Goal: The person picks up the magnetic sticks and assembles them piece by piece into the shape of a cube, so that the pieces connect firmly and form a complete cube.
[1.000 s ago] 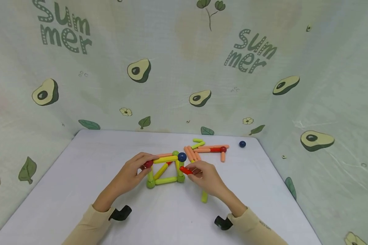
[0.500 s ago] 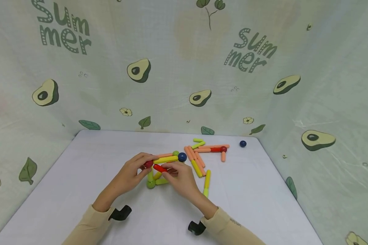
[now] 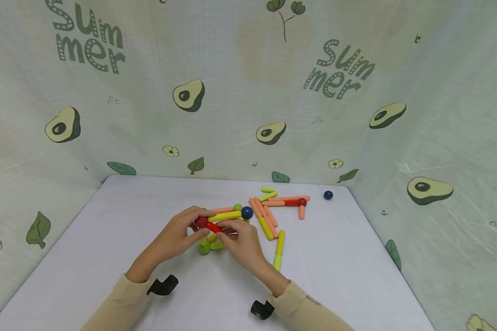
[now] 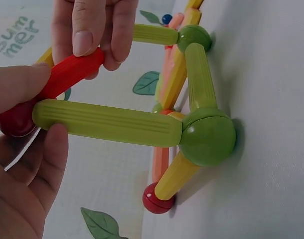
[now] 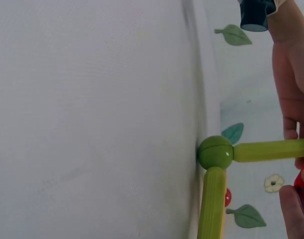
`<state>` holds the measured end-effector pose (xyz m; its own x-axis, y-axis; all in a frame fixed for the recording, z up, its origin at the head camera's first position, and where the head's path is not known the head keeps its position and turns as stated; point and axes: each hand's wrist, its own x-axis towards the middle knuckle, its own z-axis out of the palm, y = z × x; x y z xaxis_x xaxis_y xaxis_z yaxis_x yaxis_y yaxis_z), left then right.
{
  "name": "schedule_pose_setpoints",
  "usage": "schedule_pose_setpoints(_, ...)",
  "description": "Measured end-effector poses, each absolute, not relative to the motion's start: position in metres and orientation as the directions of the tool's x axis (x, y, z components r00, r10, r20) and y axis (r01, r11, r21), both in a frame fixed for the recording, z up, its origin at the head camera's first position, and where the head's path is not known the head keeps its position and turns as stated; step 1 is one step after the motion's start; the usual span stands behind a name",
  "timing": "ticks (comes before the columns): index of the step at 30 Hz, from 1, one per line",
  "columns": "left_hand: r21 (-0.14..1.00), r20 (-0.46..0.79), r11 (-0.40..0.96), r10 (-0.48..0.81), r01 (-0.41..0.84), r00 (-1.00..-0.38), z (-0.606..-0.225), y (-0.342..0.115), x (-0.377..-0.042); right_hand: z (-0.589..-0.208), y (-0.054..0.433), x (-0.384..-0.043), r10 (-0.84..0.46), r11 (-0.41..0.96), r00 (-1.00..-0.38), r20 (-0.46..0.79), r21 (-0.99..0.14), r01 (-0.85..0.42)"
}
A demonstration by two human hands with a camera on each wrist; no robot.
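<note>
My left hand (image 3: 175, 240) holds a red ball (image 3: 200, 222) at a top corner of a frame of rods and balls. From that ball a green rod (image 4: 109, 122) runs down to a green ball (image 4: 209, 137) on the table, and a yellow rod (image 3: 225, 216) reaches a dark blue ball (image 3: 246, 212). My right hand (image 3: 244, 244) pinches a red rod (image 4: 72, 74) between thumb and fingers. The far end of this red rod meets the red ball beside my left thumb. My right hand hides part of the frame's lower side in the head view.
Right of the frame lie loose orange rods (image 3: 269, 215), a yellow rod (image 3: 266, 228) and a yellow-green rod piece (image 3: 279, 248). Behind them a red ball (image 3: 302, 202) joins several rods. A loose blue ball (image 3: 328, 195) sits near the table's back right corner.
My right hand has moved left with the red rod, bringing its end from beside the blue ball to the red ball. My left hand has stayed in place.
</note>
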<state>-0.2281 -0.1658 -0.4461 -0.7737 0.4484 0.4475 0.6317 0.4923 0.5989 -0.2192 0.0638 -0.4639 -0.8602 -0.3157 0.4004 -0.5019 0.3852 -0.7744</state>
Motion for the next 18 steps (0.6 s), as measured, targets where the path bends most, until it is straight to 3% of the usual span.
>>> schedule_pose_setpoints(12,0.639,0.392,0.492,0.452,0.591,-0.801,-0.445,-0.164,-0.231,-0.462,0.091,-0.216,-0.384,0.428,-0.868,0.315,-0.772,-0.47)
schedule_pose_setpoints(18,0.64,0.374,0.513,0.442,0.572,-0.815,-0.445,-0.163,-0.23,-0.46,0.13,-0.221,-0.477,0.46,-0.832,0.283,-0.727,-0.51)
